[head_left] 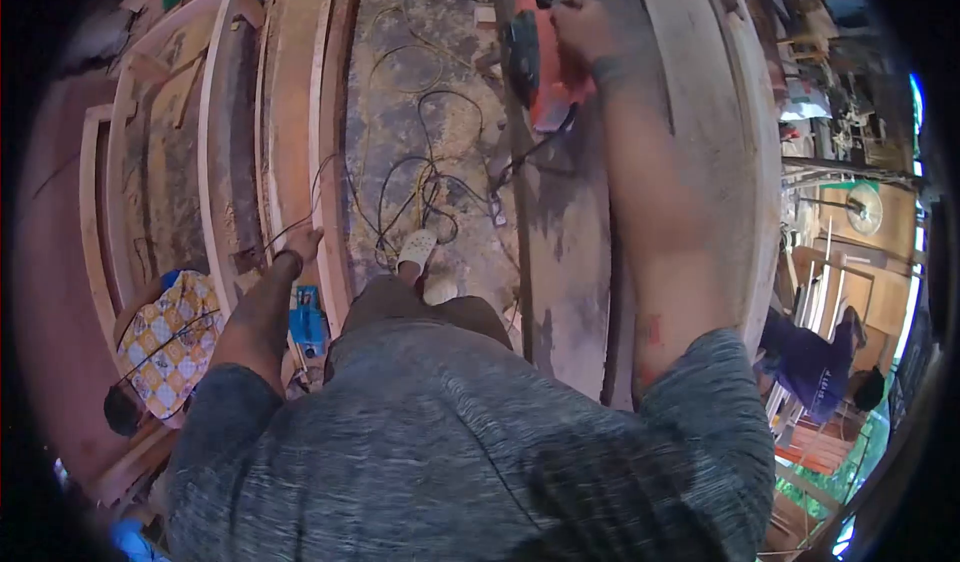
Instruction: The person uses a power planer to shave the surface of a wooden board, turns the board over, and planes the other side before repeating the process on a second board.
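My right hand (583, 27) is wrapped round the grip of a red and black power planer (552, 87), which sits on a long dark wooden plank (565, 252) at the right. The right forearm is smeared by motion. A black cord trails from the planer's near end. On the left, my left hand (303, 245) is low beside a long pale board (297, 112), close to its near edge. A thin dark cord passes by that hand; its fingers are too small and dim to make out whether they grip anything.
Black and yellow cords (428, 197) lie looped on the dusty floor near my foot. Wooden frames (207, 112) stand at the left. A blue object (308, 320) is by my left leg. One person (175, 342) is at lower left, another (815, 367) at right, near a fan (863, 209).
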The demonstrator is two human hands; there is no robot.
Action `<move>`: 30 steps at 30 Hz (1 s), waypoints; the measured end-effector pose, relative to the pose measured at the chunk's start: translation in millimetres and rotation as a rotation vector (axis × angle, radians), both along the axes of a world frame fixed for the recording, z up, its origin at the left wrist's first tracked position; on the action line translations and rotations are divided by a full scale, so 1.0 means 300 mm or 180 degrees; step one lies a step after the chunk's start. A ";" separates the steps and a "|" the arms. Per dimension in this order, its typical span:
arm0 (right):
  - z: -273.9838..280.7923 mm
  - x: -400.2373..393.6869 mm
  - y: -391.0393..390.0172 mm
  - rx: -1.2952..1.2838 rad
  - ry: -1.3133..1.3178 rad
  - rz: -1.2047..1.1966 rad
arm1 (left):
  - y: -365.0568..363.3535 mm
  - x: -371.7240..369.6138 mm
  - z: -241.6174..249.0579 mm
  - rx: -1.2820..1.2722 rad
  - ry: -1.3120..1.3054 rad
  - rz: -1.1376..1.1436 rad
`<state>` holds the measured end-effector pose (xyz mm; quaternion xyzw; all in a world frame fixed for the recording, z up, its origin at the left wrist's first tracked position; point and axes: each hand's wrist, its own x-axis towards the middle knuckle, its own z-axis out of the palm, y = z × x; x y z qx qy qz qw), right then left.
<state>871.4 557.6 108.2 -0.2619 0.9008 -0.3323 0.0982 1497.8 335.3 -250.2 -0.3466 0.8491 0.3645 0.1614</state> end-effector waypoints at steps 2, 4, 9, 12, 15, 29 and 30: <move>-0.023 -0.004 0.019 0.0045 0.0145 0.0001 | 0.049 -0.119 0.136 0.0204 -0.0386 -0.0006; 0.012 0.043 0.046 0.0216 0.0576 -0.0004 | 0.086 -0.186 0.087 -0.0013 -0.0165 -0.1118; 0.002 0.407 0.370 -0.0371 0.0415 0.0005 | 0.369 -0.487 0.356 0.0316 -0.0219 -0.1460; 0.170 0.774 0.628 -0.0351 -0.0186 -0.0154 | 0.505 -0.576 0.438 0.0606 -0.0219 -0.1519; 0.134 1.007 0.889 -0.0320 -0.0163 -0.0132 | 0.540 -0.615 0.439 0.0712 -0.0144 -0.1547; 0.120 0.945 0.769 -0.0575 -0.0269 0.0124 | 0.105 -0.472 0.343 0.0198 -0.1017 -0.1381; 0.111 0.885 0.700 -0.0619 -0.0160 0.0154 | 0.097 -0.496 0.366 0.0262 -0.0987 -0.1294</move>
